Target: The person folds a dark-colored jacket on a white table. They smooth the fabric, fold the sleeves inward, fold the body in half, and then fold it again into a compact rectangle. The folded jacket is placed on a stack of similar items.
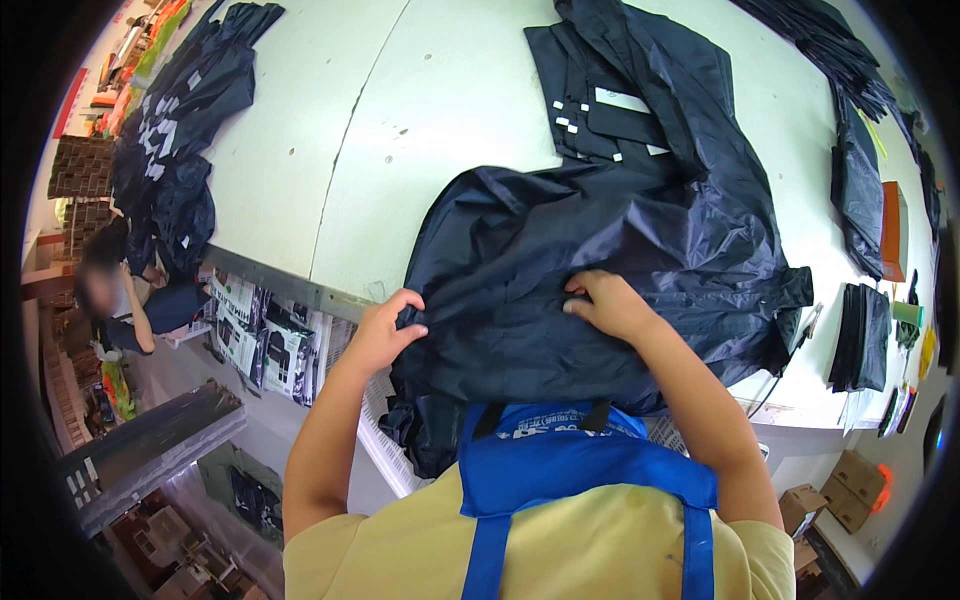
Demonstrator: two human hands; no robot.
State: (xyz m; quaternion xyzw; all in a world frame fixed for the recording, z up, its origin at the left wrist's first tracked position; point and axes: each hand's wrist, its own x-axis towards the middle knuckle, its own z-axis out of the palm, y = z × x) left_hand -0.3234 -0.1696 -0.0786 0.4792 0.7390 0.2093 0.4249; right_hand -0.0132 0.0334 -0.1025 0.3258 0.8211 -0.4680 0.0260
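Observation:
A black garment of thin, shiny fabric [520, 250] lies spread and wrinkled over the near edge of the white table, part of it hanging down in front of me. My left hand [390, 328] pinches the garment's left edge between thumb and fingers. Farther right, my right hand [610, 303] is closed on a fold near the garment's middle, thumb toward the curled fingers. Beyond it lies a stack of folded black garments [600, 120] with small white labels, partly covered by loose black fabric.
The white table [400, 110] has a seam across it. A heap of black garments with white tags [160, 130] lies at far left, a seated person [135, 300] beside it. Folded black pieces [858, 335] and an orange box [893, 230] are at right. Packaged goods [265, 335] sit below the table edge.

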